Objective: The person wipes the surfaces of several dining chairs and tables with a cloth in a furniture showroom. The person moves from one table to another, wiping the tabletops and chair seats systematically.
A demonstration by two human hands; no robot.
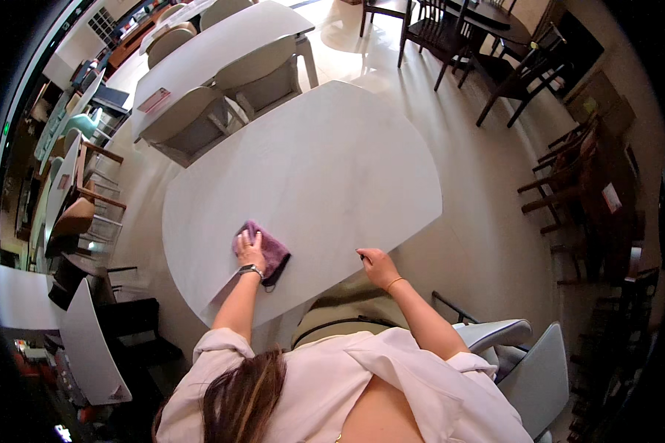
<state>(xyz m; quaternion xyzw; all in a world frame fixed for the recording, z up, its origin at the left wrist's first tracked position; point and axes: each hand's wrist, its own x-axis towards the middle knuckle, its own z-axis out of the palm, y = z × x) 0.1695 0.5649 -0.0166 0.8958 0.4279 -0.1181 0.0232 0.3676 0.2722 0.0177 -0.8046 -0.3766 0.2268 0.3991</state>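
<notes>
My left hand (pixel 250 255), with a watch at the wrist and a ring on one finger, lies on a purple cloth (pixel 274 252) and presses it against a white tabletop (pixel 321 166). The cloth has a black edge and a dark loop. Over the near edge of the tabletop, my right hand (pixel 378 267) is curled with a small dark object between thumb and finger; what it is, I cannot tell.
Beyond the tabletop stand two beige chairs (pixel 260 72) at a long white table (pixel 227 39). Dark wooden chairs (pixel 493 77) are at the upper right. Pale chairs (pixel 537 365) stand close at my right, a white table (pixel 88 349) at lower left.
</notes>
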